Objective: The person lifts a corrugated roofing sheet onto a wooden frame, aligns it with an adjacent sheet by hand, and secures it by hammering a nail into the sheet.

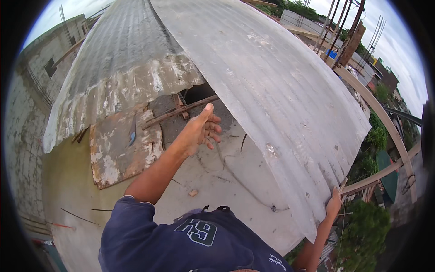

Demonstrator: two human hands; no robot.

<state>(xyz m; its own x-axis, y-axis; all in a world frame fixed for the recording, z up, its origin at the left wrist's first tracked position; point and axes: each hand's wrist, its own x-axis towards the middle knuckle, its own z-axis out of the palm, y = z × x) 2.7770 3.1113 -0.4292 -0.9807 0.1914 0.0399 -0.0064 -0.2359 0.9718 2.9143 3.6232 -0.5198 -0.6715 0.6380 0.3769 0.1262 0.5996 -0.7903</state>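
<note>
A large gray roof sheet (pixel 276 95) is angled ahead, probably light, bendy and sharp-edged, best held by both sides. Room seems offered left of it, over the concrete floor (pixel 181 197). Its right edge is touched by the right hand (pixel 334 205), grip closure untellable; left of it, the left hand (pixel 201 130) is loosely spread, empty.

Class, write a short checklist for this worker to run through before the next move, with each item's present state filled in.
1. Right hand at the edge of the right-hand metal sheet: ok, touching it.
2. Left hand on that sheet: not ok, raised open and apart from it.
3. Hands covered: not ok, both are bare.
4. Floor tidy: not ok, a loose cord lies across it.
5. Sheet's far end secured: cannot tell, it runs out of the picture.
</note>
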